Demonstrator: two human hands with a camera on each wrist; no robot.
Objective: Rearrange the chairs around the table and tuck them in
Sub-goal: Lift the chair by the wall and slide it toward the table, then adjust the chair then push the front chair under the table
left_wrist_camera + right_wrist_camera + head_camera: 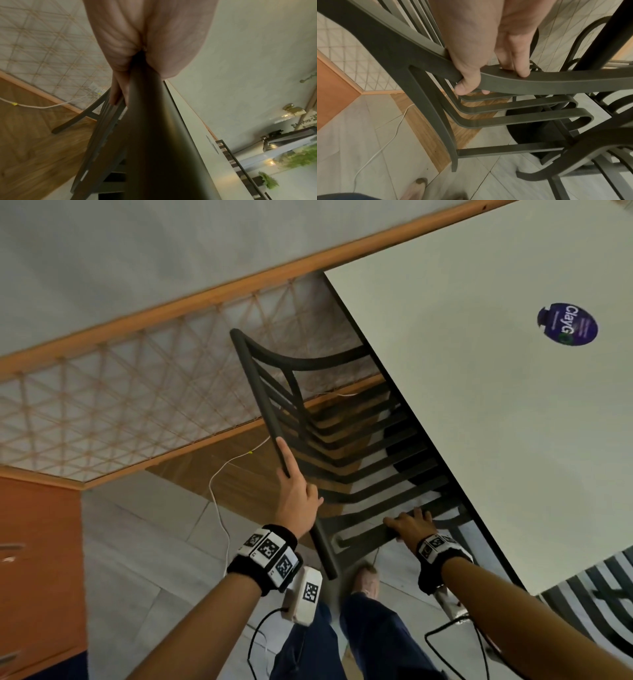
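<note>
A dark grey slatted chair [342, 446] stands tilted with its seat partly under the white table [479, 405]. My left hand [294, 491] grips the chair's back rail, with the index finger lying straight along it. In the left wrist view the left hand [145, 33] wraps the thick rail of the chair [154, 135]. My right hand [409, 525] holds the curved side rail close to the table's edge. In the right wrist view the right hand [471, 47] has its thumb under that rail of the chair [522, 119] and its fingers over it.
A second slatted chair [589, 594] stands at the table's near right side. The table's black pedestal base [530, 128] sits under the top. A white cable [219, 491] trails over the floor. A lattice panel [137, 392] and orange cabinet [37, 559] stand left. My shoe [366, 578] is beside a chair leg.
</note>
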